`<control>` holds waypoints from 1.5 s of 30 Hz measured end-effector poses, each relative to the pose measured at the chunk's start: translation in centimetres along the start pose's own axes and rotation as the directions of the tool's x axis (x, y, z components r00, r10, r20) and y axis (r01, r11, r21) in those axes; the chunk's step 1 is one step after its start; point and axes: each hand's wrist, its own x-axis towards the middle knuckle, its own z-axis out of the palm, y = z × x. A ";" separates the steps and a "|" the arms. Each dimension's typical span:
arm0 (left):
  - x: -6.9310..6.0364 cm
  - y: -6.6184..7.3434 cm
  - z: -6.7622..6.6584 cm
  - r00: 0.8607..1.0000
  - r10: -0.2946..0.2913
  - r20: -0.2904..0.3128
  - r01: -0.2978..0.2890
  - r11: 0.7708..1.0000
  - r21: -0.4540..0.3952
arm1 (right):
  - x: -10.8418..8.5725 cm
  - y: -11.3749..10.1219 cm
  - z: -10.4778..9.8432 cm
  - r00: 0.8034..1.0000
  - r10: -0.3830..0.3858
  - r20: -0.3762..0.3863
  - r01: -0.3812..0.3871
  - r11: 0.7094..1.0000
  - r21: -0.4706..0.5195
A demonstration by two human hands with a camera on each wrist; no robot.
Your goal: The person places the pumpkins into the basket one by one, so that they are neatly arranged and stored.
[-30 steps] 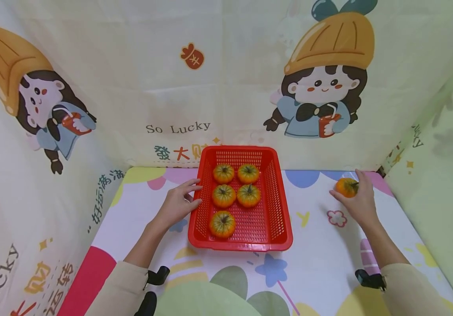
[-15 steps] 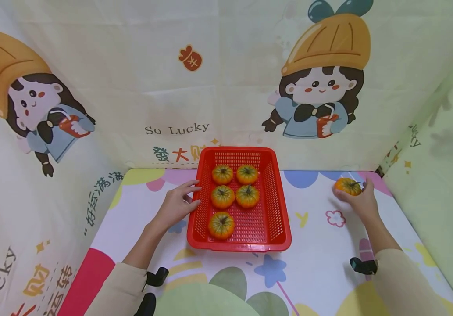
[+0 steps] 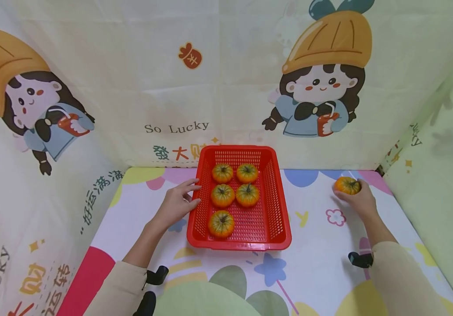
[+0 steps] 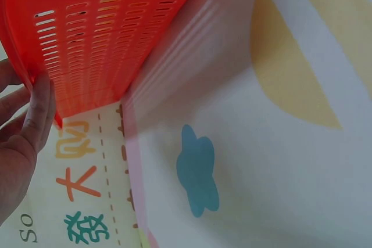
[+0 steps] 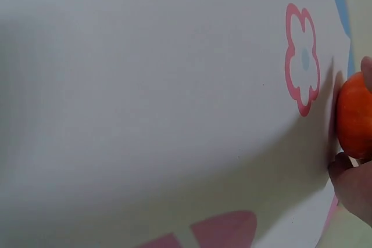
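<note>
In the head view, my right hand (image 3: 362, 202) grips a small orange pumpkin (image 3: 347, 185) on the far right of the table, thumb on its left and fingers on its right. Orange pumpkin skin (image 5: 353, 117) appears at the right edge of the right wrist view. My left hand (image 3: 175, 204) is at the left rim of a red plastic basket (image 3: 281, 215), its fingertips touching the rim. The left wrist view shows fingers (image 4: 38, 111) against the basket's outer wall. Several pumpkins (image 3: 222, 196) sit in the basket in two columns, with its front right part bare.
A patterned cloth covers the table (image 3: 309, 259). Behind it hangs a printed curtain (image 3: 242, 87), with more cloth on the left and right sides. The basket stands close to the back curtain.
My right fingers have shifted down and closed around the right side of the pumpkin, which has turned a little. The left hand and basket stay put.
</note>
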 end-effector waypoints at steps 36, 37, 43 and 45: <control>0.1 -0.4 0.0 1.000 0.016 0.001 -0.016 1.000 -0.005 | -0.8 -0.6 -0.5 1.000 -0.003 0.012 0.004 0.996 -0.084; 0.0 -0.4 0.0 1.000 0.012 0.003 -0.012 1.000 -0.005 | -0.9 -0.6 -0.5 1.000 -0.011 0.017 0.012 0.996 -0.083; 0.0 -0.3 0.0 1.000 -0.001 0.006 0.001 1.000 -0.011 | -1.7 -0.5 -0.4 0.997 -0.047 0.054 0.052 0.994 -0.095; 0.0 -0.3 0.0 1.000 0.002 0.005 -0.002 1.000 -0.014 | -2.0 -0.6 -0.3 0.996 -0.057 0.065 0.064 0.992 -0.106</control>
